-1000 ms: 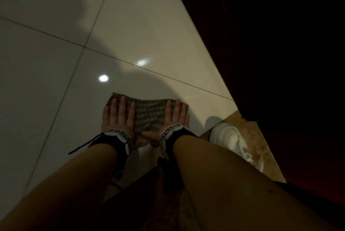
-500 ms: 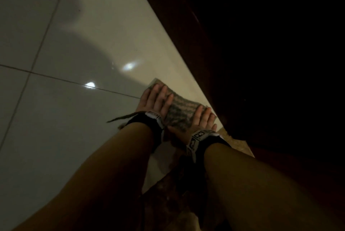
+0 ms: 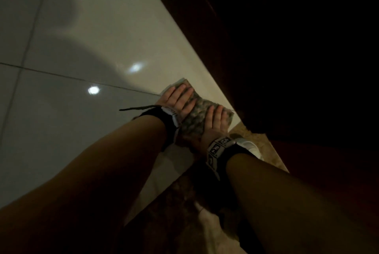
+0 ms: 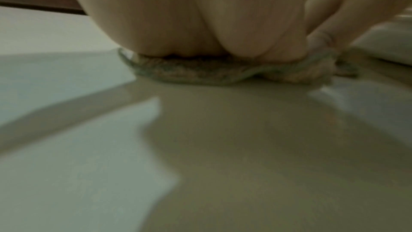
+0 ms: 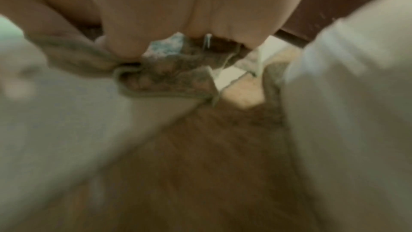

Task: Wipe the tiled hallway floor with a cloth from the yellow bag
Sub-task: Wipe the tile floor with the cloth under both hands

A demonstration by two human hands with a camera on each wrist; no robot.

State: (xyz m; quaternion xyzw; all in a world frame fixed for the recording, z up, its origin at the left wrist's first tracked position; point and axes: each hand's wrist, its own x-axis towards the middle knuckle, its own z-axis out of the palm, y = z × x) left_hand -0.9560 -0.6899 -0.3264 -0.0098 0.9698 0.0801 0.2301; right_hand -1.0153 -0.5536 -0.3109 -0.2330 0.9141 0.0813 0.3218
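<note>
Both hands lie flat, side by side, on the cloth (image 3: 196,113), which is spread on the pale tiled floor (image 3: 86,34). Left hand (image 3: 178,100) covers the end of the cloth farther from the person, fingers straight and together; right hand (image 3: 216,123) covers the nearer end, fingers likewise straight. Neither grasps anything: palms just press down w/ the fabric trapped between skin and tile. The left wrist view shows the heel of that hand bearing on the cloth's edge (image 4: 223,71), so weight goes straight down. That looks like the reason for the hold: two flat palms spread pressure over the whole rag and keep it from bunching while it's pushed.

Relative to the cloth: a dark wood-coloured wall or door (image 3: 235,28) runs just beside its right edge, w/ only a thin strip of tile between. Near the cloth's closest corner the pale tile ends and a brown speckled threshold (image 3: 264,147) begins; in the right wrist view that corner (image 5: 169,84) sits at the seam, slightly rumpled. A white shoe (image 3: 251,147) rests on the threshold, just beside the right wrist.

Room to move, as a judgement: right of the cloth is shut off; ahead along the wall and esp. left of the cloth lies wide bare tile, past a grout line (image 3: 61,76). The yellow bag isn't in view.
</note>
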